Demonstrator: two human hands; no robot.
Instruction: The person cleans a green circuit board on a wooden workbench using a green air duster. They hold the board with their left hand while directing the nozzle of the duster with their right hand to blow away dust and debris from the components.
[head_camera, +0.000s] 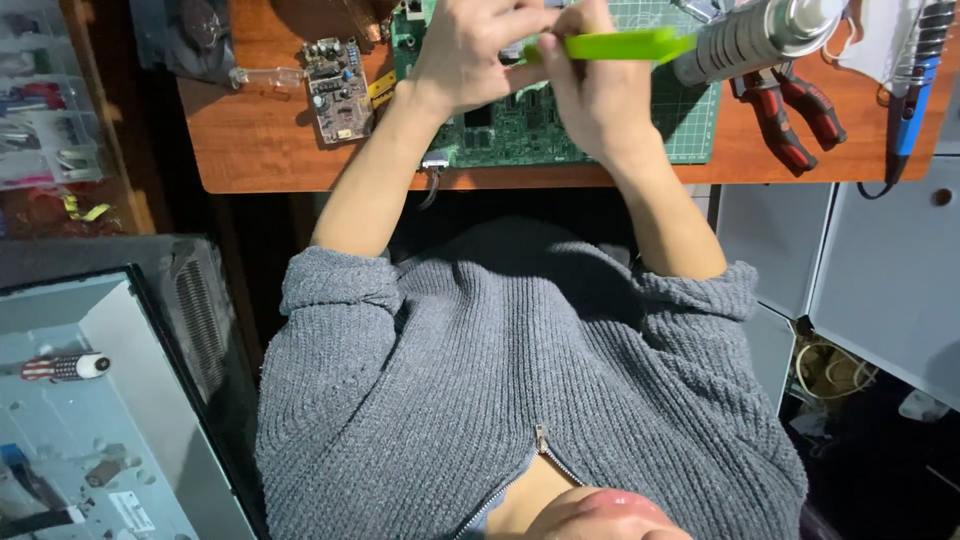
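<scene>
— Where both hands meet over the desk (260, 150), what have they got?
— A flat, bright green plastic tool (615, 45), long and thin. The right hand (600, 95) is curled shut around its near end, thumb on top; the left hand (470, 55) has its fingers pinched closed on the same end, just touching the right.
— And the far end?
— It sticks out to the right, past the right hand, close to a ribbed, shiny metal cylinder (755, 35).
— What lies beneath?
— A green circuit board (510, 130) on a green gridded mat (690, 125), directly under the hands. The desk is reddish wood.
— Anything else nearby?
— A smaller board (338, 90) to the left, red-handled pliers (795, 110) to the right, a blue pen-shaped tool (915, 90) at the far right. Grey knit sleeves are pushed up to the elbows
</scene>
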